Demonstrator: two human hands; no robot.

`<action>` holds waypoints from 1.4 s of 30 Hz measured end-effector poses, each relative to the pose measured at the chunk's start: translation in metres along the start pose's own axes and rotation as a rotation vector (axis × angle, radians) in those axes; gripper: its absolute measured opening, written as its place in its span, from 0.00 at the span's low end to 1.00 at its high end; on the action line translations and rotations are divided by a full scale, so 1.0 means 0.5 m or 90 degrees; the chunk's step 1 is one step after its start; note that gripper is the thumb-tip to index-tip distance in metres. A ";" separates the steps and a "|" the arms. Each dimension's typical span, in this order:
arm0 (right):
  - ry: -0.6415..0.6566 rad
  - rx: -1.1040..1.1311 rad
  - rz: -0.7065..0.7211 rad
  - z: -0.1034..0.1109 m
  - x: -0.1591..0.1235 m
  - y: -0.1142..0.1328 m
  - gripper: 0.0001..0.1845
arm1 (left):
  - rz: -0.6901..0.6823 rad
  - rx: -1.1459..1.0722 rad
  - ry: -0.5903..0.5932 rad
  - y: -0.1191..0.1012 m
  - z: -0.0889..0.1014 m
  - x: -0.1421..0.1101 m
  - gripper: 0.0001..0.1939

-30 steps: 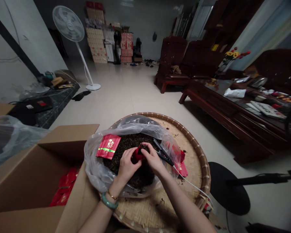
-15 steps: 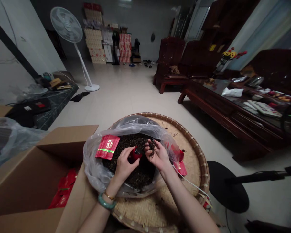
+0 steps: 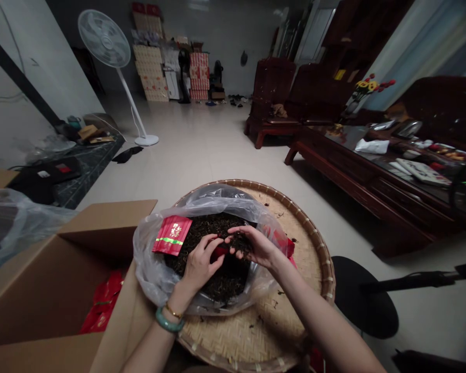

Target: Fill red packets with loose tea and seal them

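My left hand (image 3: 199,265) wears a jade-green bangle at the wrist and has its fingers curled round a small red pouch (image 3: 219,252), mostly hidden behind them. Close beside it, my right hand (image 3: 259,248) is cupped round a clump of dark, wiry tea leaves (image 3: 241,242), its fingertips at the pouch's mouth. Both hands hover over a clear plastic bag (image 3: 151,280) full of loose tea (image 3: 227,292). On the bag's left side lies a fanned stack of flat red pouches (image 3: 173,235) with gold lettering and a green stripe.
The bag sits in a round woven bamboo tray (image 3: 310,223) with scattered leaves. At left stands an open cardboard box (image 3: 31,274) holding red pouches (image 3: 103,303). A black round stand base (image 3: 365,298) is at right. Beyond are a white fan (image 3: 104,39) and a dark wooden table (image 3: 334,181).
My right hand has turned over and moved left, bringing the tea leaves to the pouch's mouth. My left hand stays almost in place; the pouch's dark opening is now covered.
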State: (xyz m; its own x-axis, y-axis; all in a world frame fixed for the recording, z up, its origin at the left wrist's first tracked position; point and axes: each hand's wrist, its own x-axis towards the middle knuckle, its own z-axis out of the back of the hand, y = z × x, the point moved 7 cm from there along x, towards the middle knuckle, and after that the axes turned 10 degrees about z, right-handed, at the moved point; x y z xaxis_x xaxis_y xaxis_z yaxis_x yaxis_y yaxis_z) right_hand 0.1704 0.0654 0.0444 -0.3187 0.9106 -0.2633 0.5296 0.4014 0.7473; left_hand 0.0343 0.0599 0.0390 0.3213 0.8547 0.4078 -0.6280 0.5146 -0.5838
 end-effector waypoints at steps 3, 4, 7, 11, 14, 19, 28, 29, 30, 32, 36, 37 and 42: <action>0.015 -0.087 0.016 -0.011 -0.002 0.021 0.11 | -0.011 0.012 0.008 -0.001 -0.004 0.001 0.18; 0.020 -0.108 0.014 -0.016 -0.001 0.027 0.11 | -0.014 0.014 0.007 -0.002 -0.005 0.002 0.19; 0.033 -0.168 -0.014 -0.028 0.003 0.036 0.10 | -0.016 0.014 0.021 -0.005 -0.006 0.006 0.21; 0.031 -0.236 -0.043 -0.027 0.011 0.042 0.09 | -0.024 0.011 0.046 -0.009 -0.002 0.008 0.21; 0.049 -0.280 -0.043 -0.025 0.011 0.050 0.12 | -0.051 0.028 0.055 -0.017 0.004 0.007 0.18; 0.127 -0.483 -0.016 -0.026 0.016 0.063 0.23 | -0.133 0.062 0.047 -0.041 0.019 0.016 0.11; 0.170 -0.876 0.072 -0.044 0.047 0.086 0.24 | -0.290 0.098 0.043 -0.059 0.038 0.041 0.09; 0.172 -0.886 0.074 -0.050 0.048 0.086 0.23 | -0.303 0.101 0.061 -0.062 0.037 0.043 0.09; 0.175 -0.893 0.078 -0.055 0.048 0.086 0.22 | -0.315 0.106 0.078 -0.066 0.036 0.045 0.09; 0.185 -0.904 0.089 -0.065 0.049 0.086 0.20 | -0.328 0.122 0.098 -0.071 0.036 0.050 0.10; 0.189 -0.925 0.099 -0.068 0.050 0.087 0.20 | -0.318 0.147 0.098 -0.073 0.041 0.063 0.12; 0.192 -0.929 0.104 -0.069 0.050 0.088 0.20 | -0.313 0.142 0.097 -0.072 0.042 0.064 0.12; 0.218 -0.949 0.121 -0.070 0.046 0.090 0.21 | -0.279 0.111 0.106 -0.057 0.040 0.065 0.11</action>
State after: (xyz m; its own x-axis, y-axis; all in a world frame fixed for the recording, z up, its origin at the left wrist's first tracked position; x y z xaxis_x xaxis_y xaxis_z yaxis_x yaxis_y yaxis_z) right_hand 0.1593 0.1010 0.0932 -0.6095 0.7860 -0.1039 -0.5919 -0.3639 0.7192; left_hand 0.0483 0.0719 0.0830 0.6812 0.5670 0.4632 -0.5128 0.8210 -0.2509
